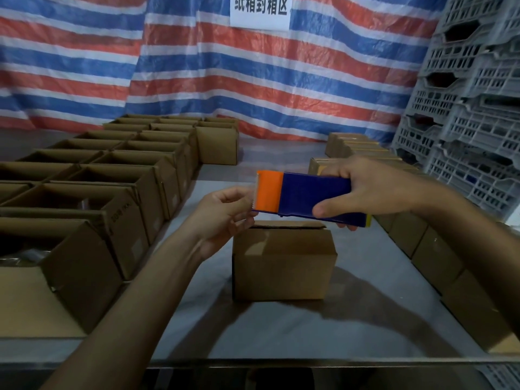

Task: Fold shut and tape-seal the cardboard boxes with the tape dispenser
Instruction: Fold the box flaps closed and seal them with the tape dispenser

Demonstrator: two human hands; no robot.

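Right hand [374, 190] gripped the tape dispenser [308, 197] above the folded box [282, 263]; left hand [225, 212] pinched its front end; open boxes [92, 198] crowded left of the folded box.

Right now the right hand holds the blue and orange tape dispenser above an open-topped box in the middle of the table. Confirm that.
Not quite: the head view shows the cardboard box under the tape dispenser with its flaps folded shut, not open-topped. The right hand does hold the dispenser above it, mid-table.

Bare table [351, 319] surrounds the centre box [282, 266], a lane running back; open boxes [92, 198] wall the left, closed boxes [439, 263] and crates [472, 108] the right.
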